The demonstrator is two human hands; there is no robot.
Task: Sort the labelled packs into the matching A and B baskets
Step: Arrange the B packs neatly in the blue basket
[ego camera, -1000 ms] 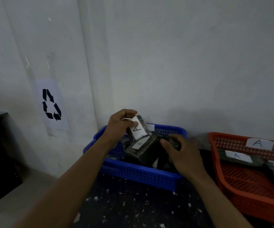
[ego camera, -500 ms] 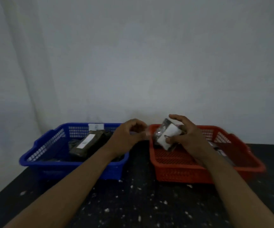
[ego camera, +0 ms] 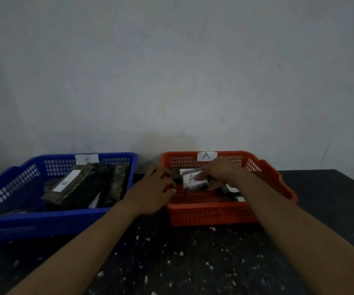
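The orange basket [ego camera: 214, 213] with an A label on its back wall stands at centre right. Inside it, my right hand [ego camera: 219, 172] holds a dark pack with a white A label [ego camera: 192, 180], low over the basket floor. More labelled packs lie under and behind my hand. My left hand [ego camera: 154, 188] rests on the orange basket's left rim, fingers curled, holding nothing I can see. The blue basket [ego camera: 44, 218] marked B stands at left with several dark packs [ego camera: 74, 188] lying in it, one showing a white label.
Both baskets stand on a black table [ego camera: 171, 258] speckled with white flecks, close against a plain grey wall [ego camera: 171, 81]. The table runs on to the right of the orange basket.
The view swung right from the blue basket to both baskets. The A pack passed from my left hand to my right and came down into the orange basket. My left hand moved to its rim.
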